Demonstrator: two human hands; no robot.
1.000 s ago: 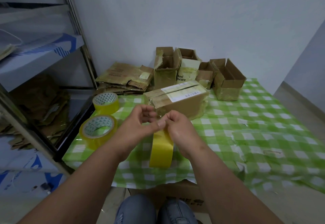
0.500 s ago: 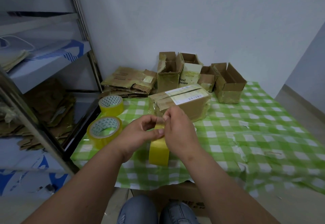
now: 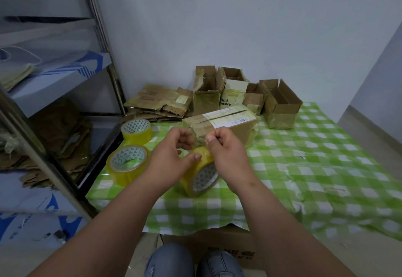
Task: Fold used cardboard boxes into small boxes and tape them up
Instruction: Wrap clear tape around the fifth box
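The closed box (image 3: 221, 124), sealed along its top seam and bearing a white barcode label, sits on the table (image 3: 326, 146) just beyond both hands, wrapped in clear film. In front of it, a roll of yellow tape (image 3: 201, 175) is held tilted above the green-and-white checked cloth, its patterned core facing the camera's right. The left hand (image 3: 171, 159) curls around the roll's near side, thumb pressed on top of the tape. The right hand (image 3: 226, 148) is closed in a pinch, thumb against fingers, gripping the loose end of the tape pulled up from the roll; the strip itself is clear and hard to trace.

Two more rolls lie flat on the table to the left: one (image 3: 128, 163) near the left hand, another (image 3: 136, 129) further back. Behind the closed box stand several open boxes (image 3: 280, 107) in a row against the wall, and a stack of flattened cardboard (image 3: 156, 104) lies to their left. A metal shelf (image 3: 54, 81) stands at the left, holding more flattened cardboard. Denim-clad knees (image 3: 193, 261) show at the bottom edge.
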